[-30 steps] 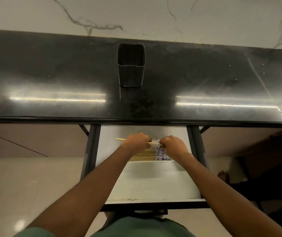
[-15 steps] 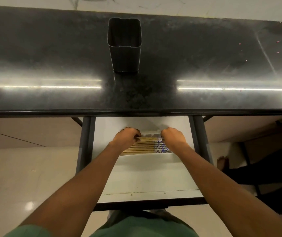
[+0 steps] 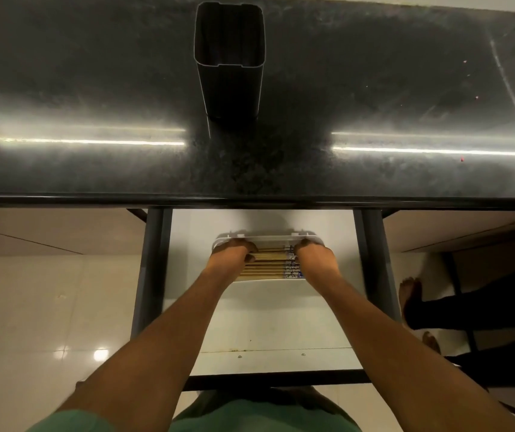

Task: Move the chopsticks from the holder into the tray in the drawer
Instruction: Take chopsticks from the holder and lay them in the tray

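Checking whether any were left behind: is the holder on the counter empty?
Empty. The holder stands upright and its open top shows only dark inside; the chopsticks lie in the tray.

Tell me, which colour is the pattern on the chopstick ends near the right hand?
Blue on white, on the chopsticks beside the right hand; head view.

No readable text, label, brand, number or sign anywhere. Blue-and-white markings on the right ends of the chopsticks (image 3: pixel 290 265), too small and blurred to make out as letters or pattern. Nothing printed on the holder (image 3: pixel 229 62), the tray (image 3: pixel 268 239) or the drawer (image 3: pixel 268 325).
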